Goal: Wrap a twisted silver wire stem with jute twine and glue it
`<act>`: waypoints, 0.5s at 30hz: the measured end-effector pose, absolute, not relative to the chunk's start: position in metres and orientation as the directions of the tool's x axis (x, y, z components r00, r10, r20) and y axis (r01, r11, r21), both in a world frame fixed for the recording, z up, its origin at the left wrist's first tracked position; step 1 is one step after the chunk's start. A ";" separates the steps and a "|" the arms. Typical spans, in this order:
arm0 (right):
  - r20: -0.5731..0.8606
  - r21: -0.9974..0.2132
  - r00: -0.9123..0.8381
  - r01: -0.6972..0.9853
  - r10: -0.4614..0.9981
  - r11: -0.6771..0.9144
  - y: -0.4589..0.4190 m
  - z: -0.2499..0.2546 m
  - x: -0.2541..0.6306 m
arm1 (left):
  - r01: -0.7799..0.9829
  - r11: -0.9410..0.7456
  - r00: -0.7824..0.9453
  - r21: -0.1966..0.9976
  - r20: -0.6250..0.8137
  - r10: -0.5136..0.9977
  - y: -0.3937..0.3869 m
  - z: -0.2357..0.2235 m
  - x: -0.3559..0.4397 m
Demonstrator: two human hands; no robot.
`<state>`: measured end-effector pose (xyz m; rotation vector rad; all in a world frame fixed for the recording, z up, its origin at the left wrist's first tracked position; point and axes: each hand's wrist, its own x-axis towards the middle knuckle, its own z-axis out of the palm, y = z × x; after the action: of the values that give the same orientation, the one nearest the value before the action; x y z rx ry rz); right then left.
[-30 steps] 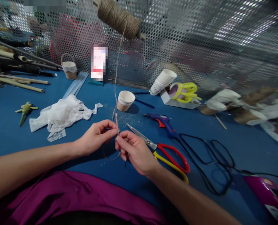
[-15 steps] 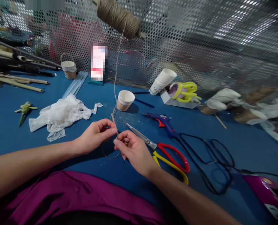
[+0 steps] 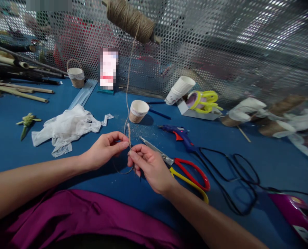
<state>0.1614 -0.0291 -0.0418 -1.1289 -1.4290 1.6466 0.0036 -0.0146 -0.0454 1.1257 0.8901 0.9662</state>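
Observation:
My left hand (image 3: 112,148) pinches a thin brown twine (image 3: 128,79) between thumb and fingertips. Close beside it, my right hand (image 3: 147,162) is closed on the same twine just below. A short, thicker wrapped piece (image 3: 129,130) sticks up from between my fingers; its lower part is hidden by them. From there the twine hangs in a loop under my hands and also runs up to a spool of twine (image 3: 129,20). Beyond my hands stands a small burlap-wrapped paper cup (image 3: 138,111). Large scissors (image 3: 166,159) with red and yellow handles lie behind my right hand.
A blue glue gun (image 3: 180,135) with a black cord lies at right. White lace (image 3: 71,124) is heaped at left, beside sticks (image 3: 24,91) and a handled cup (image 3: 76,77). Stacked paper cups (image 3: 180,90) and yellow scissors (image 3: 206,102) stand by the perforated metal screen (image 3: 208,52).
The short wrapped piece now points upright, apart from the hanging twine. My right-hand fingers have shifted slightly around the twine; my left hand stays nearly in place.

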 end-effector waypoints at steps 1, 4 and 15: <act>-0.183 -0.982 -0.399 0.037 0.898 -0.184 -0.029 -0.042 0.161 | -0.176 0.160 0.339 0.971 -0.093 0.936 -0.015 -0.046 0.004; -0.196 -0.976 -0.415 -0.001 0.889 -0.216 -0.029 -0.043 0.161 | -0.203 0.196 0.355 0.959 -0.114 0.928 -0.015 -0.047 0.004; -0.198 -0.977 -0.461 0.019 0.865 -0.214 -0.029 -0.041 0.161 | -0.236 0.250 0.409 0.939 -0.137 0.902 -0.015 -0.044 0.002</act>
<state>0.1614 -0.0293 -0.0407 -1.0761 -1.4196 1.7429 0.0020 -0.0149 -0.0442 1.0224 0.8072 0.9017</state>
